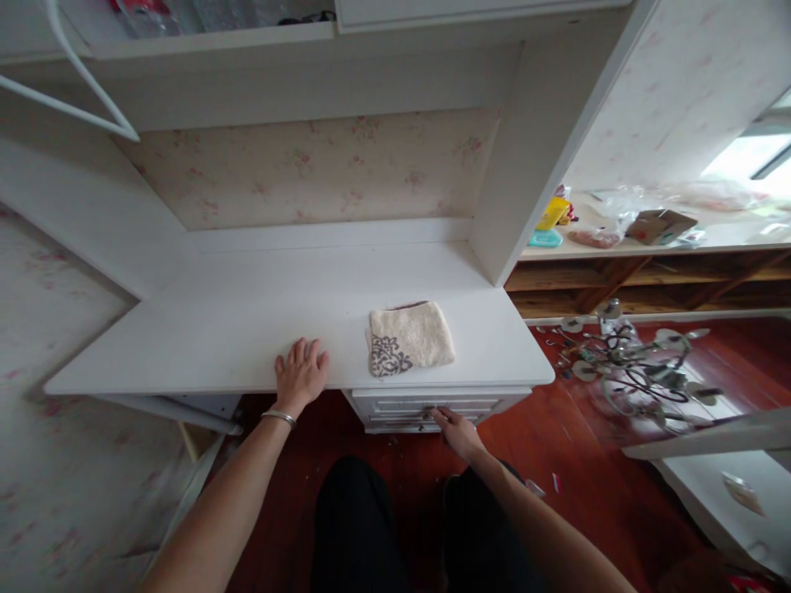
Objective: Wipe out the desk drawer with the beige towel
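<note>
My left hand (300,372) rests on the front edge of the white desk (247,305), palm down with its fingers spread. Below the desktop, my right hand (456,430) has its fingers closed at the knob (428,412) on the front of a white drawer (376,407). The fingers partly cover that knob. A folded cream cloth (420,338) with a dark scroll pattern at one corner lies on the desktop, between and beyond my hands.
A chandelier (643,362) with curved arms lies on the red wooden floor (581,478) at right. Behind it, a low shelf (568,284) bears a cardboard box (660,226) and plastic bags. A white wire frame (92,82) juts in at upper left, near the overhead shelf (216,45).
</note>
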`<state>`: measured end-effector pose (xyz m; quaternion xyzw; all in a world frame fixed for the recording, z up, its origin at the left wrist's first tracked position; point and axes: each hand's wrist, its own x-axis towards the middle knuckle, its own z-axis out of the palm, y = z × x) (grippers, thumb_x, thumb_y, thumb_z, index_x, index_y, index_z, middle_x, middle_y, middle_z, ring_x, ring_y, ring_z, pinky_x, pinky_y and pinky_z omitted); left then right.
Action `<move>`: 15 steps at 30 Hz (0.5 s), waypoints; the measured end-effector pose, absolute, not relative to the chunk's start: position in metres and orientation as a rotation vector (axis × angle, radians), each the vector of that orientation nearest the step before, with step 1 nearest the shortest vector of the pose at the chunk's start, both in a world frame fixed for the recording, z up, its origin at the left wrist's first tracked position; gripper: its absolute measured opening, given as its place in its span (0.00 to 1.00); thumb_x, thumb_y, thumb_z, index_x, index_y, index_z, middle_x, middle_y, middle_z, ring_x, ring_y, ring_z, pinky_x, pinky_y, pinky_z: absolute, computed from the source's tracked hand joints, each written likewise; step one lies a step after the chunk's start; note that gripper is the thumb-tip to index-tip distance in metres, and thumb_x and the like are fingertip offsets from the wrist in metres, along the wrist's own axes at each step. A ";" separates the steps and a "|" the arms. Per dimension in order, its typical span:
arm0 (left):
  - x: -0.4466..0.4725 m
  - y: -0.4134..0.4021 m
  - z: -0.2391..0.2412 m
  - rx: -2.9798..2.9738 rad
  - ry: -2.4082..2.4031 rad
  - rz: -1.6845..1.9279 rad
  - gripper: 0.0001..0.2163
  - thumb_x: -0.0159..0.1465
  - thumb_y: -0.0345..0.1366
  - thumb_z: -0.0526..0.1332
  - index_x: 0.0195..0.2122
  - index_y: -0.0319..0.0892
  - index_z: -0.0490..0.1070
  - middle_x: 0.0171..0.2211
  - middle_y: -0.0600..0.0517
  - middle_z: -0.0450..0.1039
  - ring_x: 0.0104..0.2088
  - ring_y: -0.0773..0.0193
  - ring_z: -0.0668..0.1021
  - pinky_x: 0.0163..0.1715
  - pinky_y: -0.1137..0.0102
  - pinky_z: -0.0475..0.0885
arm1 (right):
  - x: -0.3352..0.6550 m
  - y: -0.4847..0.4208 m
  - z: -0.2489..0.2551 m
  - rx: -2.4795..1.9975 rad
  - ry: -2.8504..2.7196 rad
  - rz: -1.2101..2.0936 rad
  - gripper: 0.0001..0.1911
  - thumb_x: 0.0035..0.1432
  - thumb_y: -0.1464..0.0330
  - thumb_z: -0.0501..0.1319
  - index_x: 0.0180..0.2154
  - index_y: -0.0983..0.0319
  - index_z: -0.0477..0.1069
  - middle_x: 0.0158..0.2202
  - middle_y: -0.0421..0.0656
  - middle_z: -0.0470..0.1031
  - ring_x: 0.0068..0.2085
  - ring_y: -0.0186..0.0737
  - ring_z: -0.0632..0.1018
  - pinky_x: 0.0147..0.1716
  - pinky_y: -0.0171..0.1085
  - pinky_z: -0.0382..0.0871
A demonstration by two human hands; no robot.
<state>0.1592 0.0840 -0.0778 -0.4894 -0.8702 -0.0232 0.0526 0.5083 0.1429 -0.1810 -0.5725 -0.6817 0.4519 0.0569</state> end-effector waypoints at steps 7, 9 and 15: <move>0.158 0.084 -0.079 -1.469 -2.646 -0.078 0.24 0.69 0.48 0.41 0.62 0.47 0.60 0.65 0.43 0.55 0.64 0.50 0.59 0.61 0.46 0.51 | 0.493 0.164 -0.176 -1.775 -2.170 1.290 0.29 0.65 0.50 0.43 0.52 0.59 0.72 0.41 0.49 0.79 0.41 0.45 0.77 0.40 0.38 0.63; 0.159 0.085 -0.078 -1.466 -2.660 -0.080 0.24 0.69 0.48 0.41 0.62 0.47 0.60 0.65 0.43 0.55 0.64 0.50 0.59 0.61 0.46 0.51 | 0.495 0.161 -0.174 -1.791 -2.199 1.269 0.30 0.66 0.51 0.41 0.55 0.59 0.70 0.43 0.50 0.78 0.43 0.46 0.78 0.41 0.39 0.63; 0.161 0.083 -0.077 -1.466 -2.622 -0.111 0.24 0.69 0.47 0.42 0.61 0.47 0.61 0.64 0.43 0.57 0.64 0.50 0.59 0.60 0.47 0.52 | 0.501 0.135 -0.132 -1.667 -2.422 1.242 0.22 0.63 0.55 0.52 0.39 0.62 0.78 0.37 0.51 0.80 0.42 0.49 0.78 0.41 0.39 0.64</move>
